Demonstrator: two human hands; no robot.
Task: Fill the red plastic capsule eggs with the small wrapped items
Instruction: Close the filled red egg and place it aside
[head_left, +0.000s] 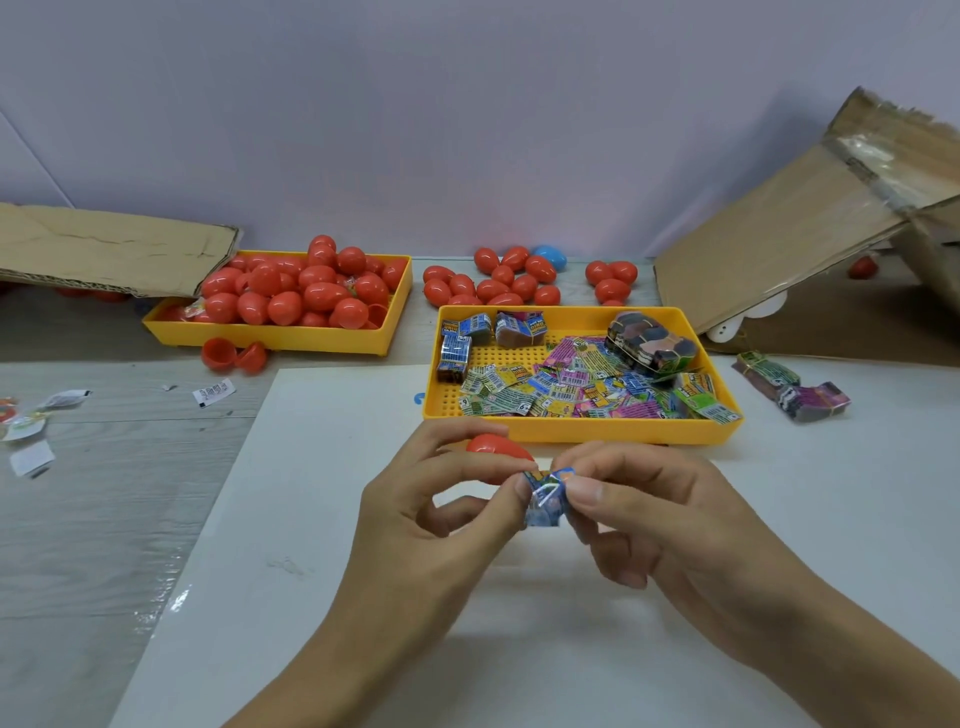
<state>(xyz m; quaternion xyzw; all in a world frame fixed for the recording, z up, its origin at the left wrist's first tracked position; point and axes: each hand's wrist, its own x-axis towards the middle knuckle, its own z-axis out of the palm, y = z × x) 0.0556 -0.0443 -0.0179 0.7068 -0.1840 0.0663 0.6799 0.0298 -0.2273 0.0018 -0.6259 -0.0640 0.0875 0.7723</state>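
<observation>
Hands (431, 519) pinch wrapper (544, 496); red egg (496, 448) half-hidden

Your left hand (421, 525) and right hand (670, 519) are bare, with no gloves, rings or watch showing. Both forearms are uncovered as far as the frame's lower edge; no sleeve cuff shows. Your fingernails are short, plain and unpainted.

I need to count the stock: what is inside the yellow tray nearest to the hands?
The near yellow tray holds loose flat printed packets and several bundled stacks. What lies under the pile is covered.
</observation>
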